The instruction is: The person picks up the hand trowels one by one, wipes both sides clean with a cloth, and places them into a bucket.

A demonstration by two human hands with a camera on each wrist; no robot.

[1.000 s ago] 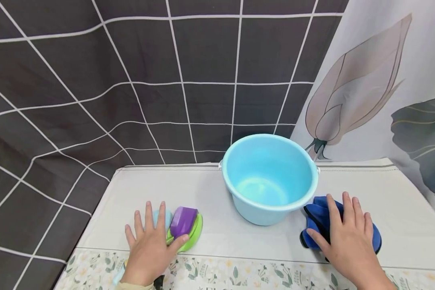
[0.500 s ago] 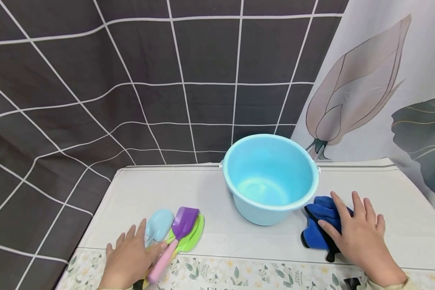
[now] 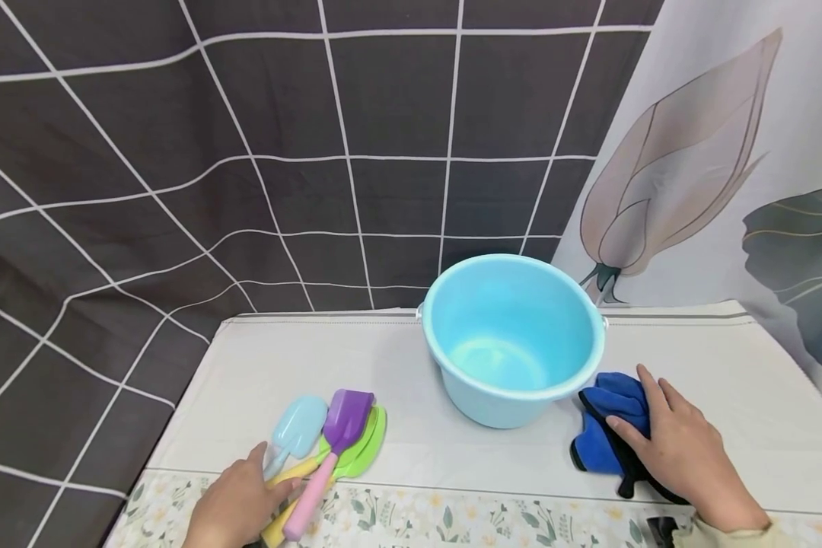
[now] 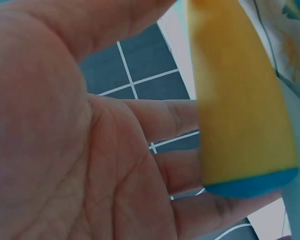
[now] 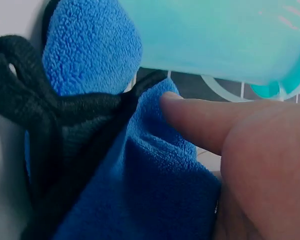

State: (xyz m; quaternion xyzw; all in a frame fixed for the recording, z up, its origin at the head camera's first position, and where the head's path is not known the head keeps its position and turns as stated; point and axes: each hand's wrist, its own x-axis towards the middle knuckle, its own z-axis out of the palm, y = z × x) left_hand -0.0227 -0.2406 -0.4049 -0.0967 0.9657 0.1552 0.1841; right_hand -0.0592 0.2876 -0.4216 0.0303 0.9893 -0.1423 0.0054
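Blue cloth [image 3: 599, 445] touches the right hand [image 3: 688, 453], yellow handle [image 4: 240, 110] the left hand [image 3: 236, 498]; cannot tell whether either grips.

Place: a home-like corner, exact room unclear
Backdrop [image 3: 397, 91]: dark, rippling fabric with white grid lines
Curtain [image 3: 699, 137]: pale, printed with a large flower bud
Worktop [image 3: 356, 350]: white, with a leafy floral band
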